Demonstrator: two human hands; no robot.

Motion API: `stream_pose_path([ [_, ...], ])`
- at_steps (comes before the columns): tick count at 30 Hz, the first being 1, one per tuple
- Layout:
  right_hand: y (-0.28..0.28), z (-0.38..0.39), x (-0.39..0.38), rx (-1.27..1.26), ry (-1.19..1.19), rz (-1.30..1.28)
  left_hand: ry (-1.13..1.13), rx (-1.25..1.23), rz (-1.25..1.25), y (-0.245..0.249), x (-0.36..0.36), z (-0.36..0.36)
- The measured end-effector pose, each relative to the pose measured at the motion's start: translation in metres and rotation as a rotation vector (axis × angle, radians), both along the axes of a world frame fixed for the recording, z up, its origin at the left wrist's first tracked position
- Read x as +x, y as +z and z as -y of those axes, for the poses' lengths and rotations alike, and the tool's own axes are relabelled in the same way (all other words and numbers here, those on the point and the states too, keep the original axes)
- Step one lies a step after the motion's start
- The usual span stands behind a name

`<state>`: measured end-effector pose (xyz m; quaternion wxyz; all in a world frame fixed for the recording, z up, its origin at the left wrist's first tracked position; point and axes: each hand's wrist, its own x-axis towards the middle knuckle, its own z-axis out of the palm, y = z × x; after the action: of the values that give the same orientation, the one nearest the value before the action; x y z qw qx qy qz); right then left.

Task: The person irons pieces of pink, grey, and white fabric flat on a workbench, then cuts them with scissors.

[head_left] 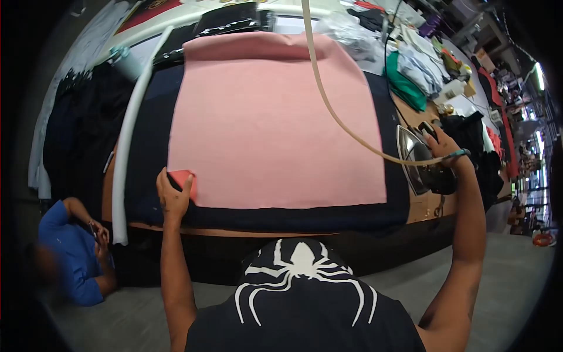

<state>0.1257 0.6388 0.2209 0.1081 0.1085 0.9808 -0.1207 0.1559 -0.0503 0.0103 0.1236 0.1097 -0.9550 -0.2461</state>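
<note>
A large pink fabric piece [275, 129] lies spread on a dark cloth [152, 129] over the table, its far edge rolled or bunched. My left hand [174, 196] is at its near left corner, where the corner is turned over and shows a brighter coral side [183, 179]. Thumb and fingers close around that turned corner. Off the fabric's right side, my right hand [447, 149] grips the handle of an iron [415, 161]. The iron is tipped up, its shiny soleplate facing left toward the fabric. A pale hose [331, 108] crosses above the fabric toward the iron.
A white roll [132, 135] runs along the left side. Black plastic-wrapped packages [226, 20] lie at the back. Clear plastic [352, 35] and a green cloth [406, 85] are heaped at right. A person in a blue shirt [73, 252] is at lower left, holding a phone-like object.
</note>
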Motion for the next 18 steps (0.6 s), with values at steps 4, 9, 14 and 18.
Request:
stream_pose_path([
  [4, -0.037, -0.100, -0.002, 0.098, 0.003, -0.012, 0.050, -0.177, 0.025, -0.024, 0.010, -0.031],
  [9, -0.076, -0.151, -0.010, 0.061, -0.153, -0.062, 0.126, -0.218, -0.049, -0.050, 0.029, -0.026],
  [14, -0.110, -0.176, -0.027, 0.055, -0.235, -0.060, 0.254, -0.158, 0.006, -0.037, 0.052, -0.038],
  [18, -0.122, -0.189, -0.026, 0.168, -0.012, -0.032, 0.227, -0.237, -0.081, -0.057, 0.070, -0.023],
])
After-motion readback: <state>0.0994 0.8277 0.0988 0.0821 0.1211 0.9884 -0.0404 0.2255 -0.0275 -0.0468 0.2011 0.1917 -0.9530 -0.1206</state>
